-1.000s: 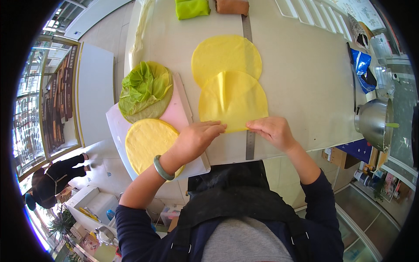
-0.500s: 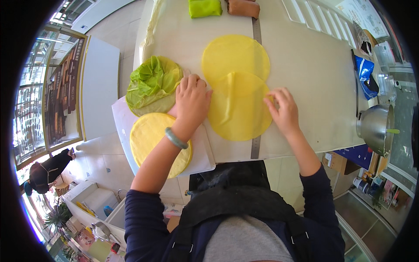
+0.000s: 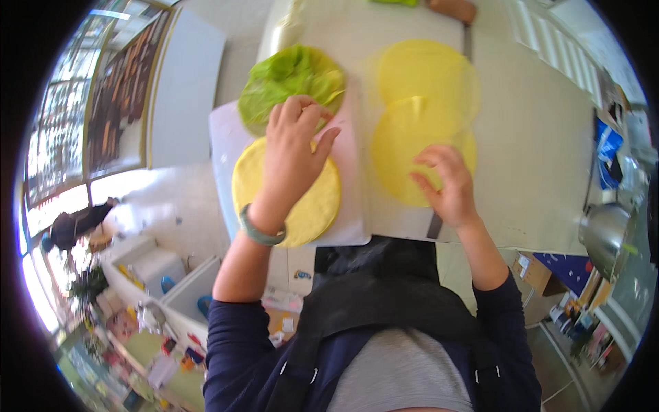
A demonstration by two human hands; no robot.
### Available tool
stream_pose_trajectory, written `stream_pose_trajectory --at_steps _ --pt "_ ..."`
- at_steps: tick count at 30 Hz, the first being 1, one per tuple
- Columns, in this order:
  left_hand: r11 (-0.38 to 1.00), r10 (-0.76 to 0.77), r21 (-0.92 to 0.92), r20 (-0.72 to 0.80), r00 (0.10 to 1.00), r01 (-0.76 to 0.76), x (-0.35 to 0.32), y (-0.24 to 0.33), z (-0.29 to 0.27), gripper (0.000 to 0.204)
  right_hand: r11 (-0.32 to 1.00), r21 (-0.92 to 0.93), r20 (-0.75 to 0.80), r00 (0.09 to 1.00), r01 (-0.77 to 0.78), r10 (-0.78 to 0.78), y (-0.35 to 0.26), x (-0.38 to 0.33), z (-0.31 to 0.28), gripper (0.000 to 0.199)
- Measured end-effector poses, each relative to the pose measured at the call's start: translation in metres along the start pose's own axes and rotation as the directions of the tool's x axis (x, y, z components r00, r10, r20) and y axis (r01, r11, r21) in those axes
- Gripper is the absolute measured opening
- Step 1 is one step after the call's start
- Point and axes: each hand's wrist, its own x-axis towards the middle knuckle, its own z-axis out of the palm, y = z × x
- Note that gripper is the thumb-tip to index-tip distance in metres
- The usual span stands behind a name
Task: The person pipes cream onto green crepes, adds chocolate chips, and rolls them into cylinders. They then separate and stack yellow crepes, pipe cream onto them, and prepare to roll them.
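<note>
Two thin yellow round sheets lie partly overlapped on the table, a far sheet (image 3: 419,65) and a near sheet (image 3: 398,161). A small ridge shows where they overlap. Over the near sheet hovers my right hand (image 3: 449,185), its fingers bent, thumb apart, nothing seen in it. To the left, my left hand (image 3: 292,147) is above a thick yellow disc (image 3: 309,206), fingers curved and thumb spread. Its fingertips come close to a crumpled, leafy green piece (image 3: 288,75) that rests on a round base; contact there cannot be made out.
Beneath the disc is a pale board (image 3: 353,220). A metal ruler (image 3: 434,225) runs under the sheets on the table (image 3: 535,151). Brown (image 3: 453,9) and green (image 3: 395,1) lumps are at the far edge. On the right stand a blue package (image 3: 607,147) and a metal bowl (image 3: 604,237).
The whole view has shifted, with the table items now farther right. My left hand has left the sheet's edge for the disc; my right hand has come in over the near sheet.
</note>
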Motion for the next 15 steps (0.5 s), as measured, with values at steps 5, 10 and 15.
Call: stream_pose_trajectory --at_steps 5,10,15 --pt "0.967 0.060 -0.238 0.565 0.823 0.092 -0.080 -0.026 -0.073 0.022 0.891 0.344 0.443 0.786 0.295 -0.431 -0.051 0.018 0.070 0.025" --pt "0.992 -0.028 -0.096 0.496 0.868 0.087 -0.144 -0.021 -0.066 0.029 0.841 0.362 0.550 0.636 0.403 -0.541 -0.060 0.032 0.099 0.023" --pt "0.990 -0.014 -0.119 0.432 0.902 0.073 -0.162 -0.022 -0.068 0.028 0.828 0.395 0.565 0.606 0.397 -0.560 -0.063 0.042 0.096 0.019"
